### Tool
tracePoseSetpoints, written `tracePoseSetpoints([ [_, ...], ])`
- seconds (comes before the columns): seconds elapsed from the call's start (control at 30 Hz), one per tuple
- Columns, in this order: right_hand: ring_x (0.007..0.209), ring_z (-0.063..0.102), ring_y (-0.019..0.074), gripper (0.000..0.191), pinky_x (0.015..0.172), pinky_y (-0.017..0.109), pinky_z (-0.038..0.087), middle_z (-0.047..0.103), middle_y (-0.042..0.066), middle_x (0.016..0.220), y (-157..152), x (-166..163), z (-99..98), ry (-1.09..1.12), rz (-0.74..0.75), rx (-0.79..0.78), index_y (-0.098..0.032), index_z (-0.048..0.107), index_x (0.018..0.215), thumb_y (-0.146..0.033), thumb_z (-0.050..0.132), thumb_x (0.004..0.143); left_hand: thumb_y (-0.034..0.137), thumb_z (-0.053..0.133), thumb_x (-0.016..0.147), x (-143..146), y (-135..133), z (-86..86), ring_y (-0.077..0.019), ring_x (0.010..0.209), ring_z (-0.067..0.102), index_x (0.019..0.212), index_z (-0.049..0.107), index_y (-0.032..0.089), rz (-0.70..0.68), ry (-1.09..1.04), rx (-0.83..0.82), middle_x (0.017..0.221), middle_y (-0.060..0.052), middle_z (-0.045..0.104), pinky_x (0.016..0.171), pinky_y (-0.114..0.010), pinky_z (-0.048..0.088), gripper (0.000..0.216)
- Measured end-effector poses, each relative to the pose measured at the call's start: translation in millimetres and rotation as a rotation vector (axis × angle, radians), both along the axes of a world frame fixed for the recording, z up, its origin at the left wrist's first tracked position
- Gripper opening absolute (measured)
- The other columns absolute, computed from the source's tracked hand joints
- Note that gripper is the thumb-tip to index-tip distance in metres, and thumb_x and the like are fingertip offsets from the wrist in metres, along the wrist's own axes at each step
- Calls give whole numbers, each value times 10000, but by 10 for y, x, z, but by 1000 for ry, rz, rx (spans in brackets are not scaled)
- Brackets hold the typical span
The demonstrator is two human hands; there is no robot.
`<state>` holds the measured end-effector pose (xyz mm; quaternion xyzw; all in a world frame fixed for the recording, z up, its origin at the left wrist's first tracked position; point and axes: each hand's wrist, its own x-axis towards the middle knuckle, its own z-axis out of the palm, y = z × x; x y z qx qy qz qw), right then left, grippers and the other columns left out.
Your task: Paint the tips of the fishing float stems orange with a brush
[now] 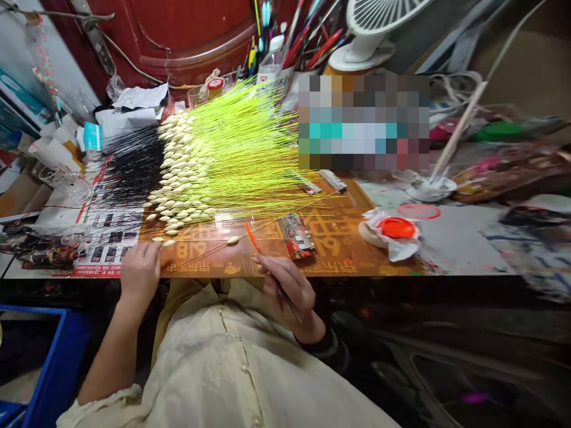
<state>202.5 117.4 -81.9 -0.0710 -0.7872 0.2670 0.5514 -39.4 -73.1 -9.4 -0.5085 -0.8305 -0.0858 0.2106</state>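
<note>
My right hand [285,288] is closed round a thin brush [255,239] with an orange tip, held at the table's front edge. The tip points at a small cream bead [232,240] on a thin stem lying on the orange mat [330,252]. My left hand [140,270] rests on the front edge, its fingers pinched at the dark end of a stem beside two cream beads [163,242]. Behind lies a wide fan of yellow-green stems [241,154] with several cream beads [178,172] and black ends [131,169].
A small pot of orange-red paint [397,228] sits on crumpled white wrap to the right. A red printed packet [297,236] lies near the brush. A cup of brushes and pens [285,41], a white fan [370,30] and clutter fill the back. A blue crate [53,362] stands lower left.
</note>
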Motion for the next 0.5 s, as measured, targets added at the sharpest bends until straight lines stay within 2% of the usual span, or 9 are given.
tracePoseSetpoints([
  [0.1, 930, 726, 213, 488, 772, 381, 625, 744, 107, 1085, -13, 6, -10, 25, -12, 11, -251, 554, 1419, -124, 523, 949, 279, 454, 1031, 287, -19, -65, -208, 827, 644, 1006, 655, 215, -2, -52, -131, 876, -52, 688, 711, -320, 453, 212],
  [0.2, 931, 721, 214, 510, 770, 387, 621, 737, 112, 1088, -32, 14, -18, 22, -9, 27, -247, 543, 1434, -111, 530, 942, 370, 563, 994, 413, 8, -156, -201, 850, 646, 1015, 633, 223, 27, -98, -203, 916, -45, 684, 687, -296, 456, 163],
  [0.33, 926, 718, 219, 518, 765, 392, 618, 731, 114, 1083, -48, 29, -41, 18, 2, 41, -247, 540, 1439, -116, 546, 938, 258, 569, 982, 292, 8, -171, -210, 907, 654, 1014, 633, 209, 68, -113, -204, 955, -50, 689, 745, -301, 479, 87],
  [0.5, 911, 718, 215, 504, 757, 394, 616, 735, 104, 1062, -32, 15, -63, 32, -11, 75, -246, 543, 1434, -129, 544, 944, 241, 473, 1024, 46, -195, 2, -208, 927, 651, 1060, 671, 220, 18, -102, -47, 978, -57, 715, 816, -317, 487, 202],
])
